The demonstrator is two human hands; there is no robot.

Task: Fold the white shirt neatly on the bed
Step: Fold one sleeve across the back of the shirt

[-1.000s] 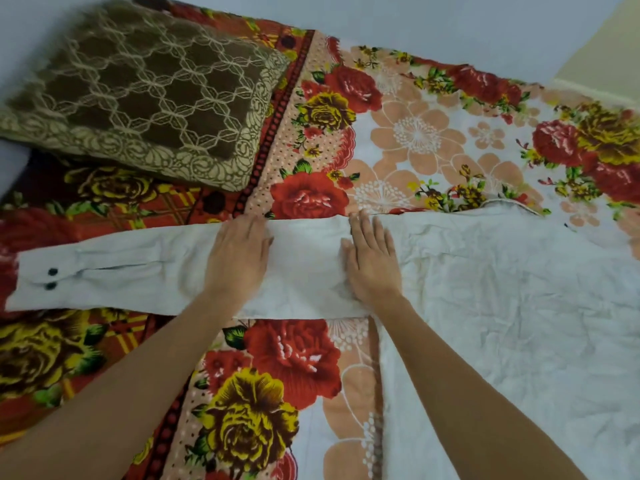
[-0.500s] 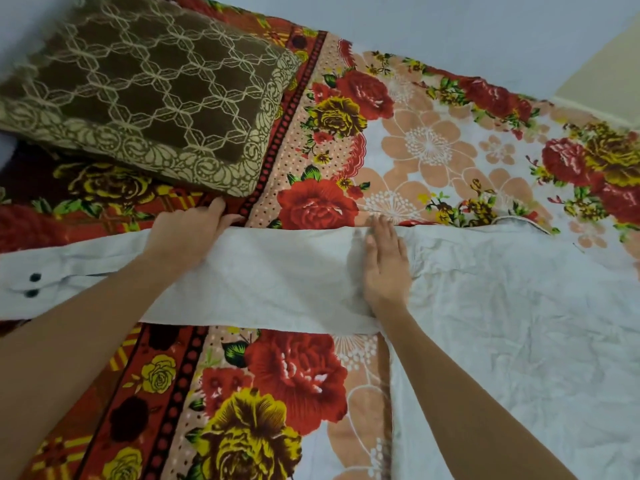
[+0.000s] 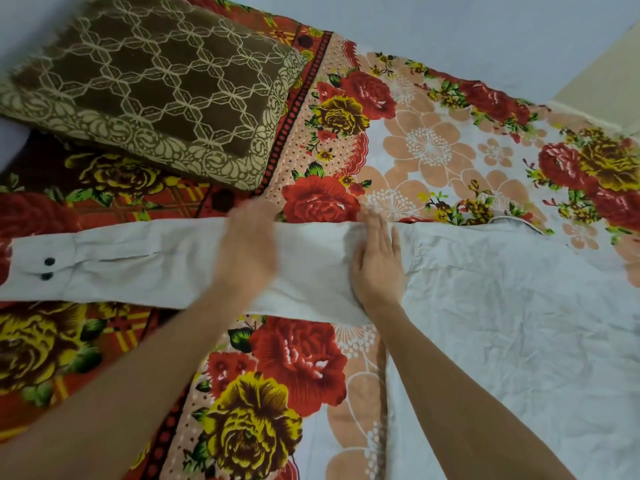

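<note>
Bunching is risked if the crumpled white cotton shirt (image 3: 502, 323) is tugged by the left hand (image 3: 246, 252), fingers unreadably blurred, against the flat-fingered right hand (image 3: 378, 268).

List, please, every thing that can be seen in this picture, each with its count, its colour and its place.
bed sheet: one, red, yellow and peach flowers, under everything
pillow: one, brown with cream pattern, upper left on the sheet
shirt: one, white, creased, spread flat at right
sleeve: one in view, white, stretched out to the left
cuff buttons: two, black, at the sleeve's left end
wall: pale grey-blue, along the top
left hand: one, over the middle of the sleeve, blurred
right hand: one, flat where sleeve joins shirt
</note>
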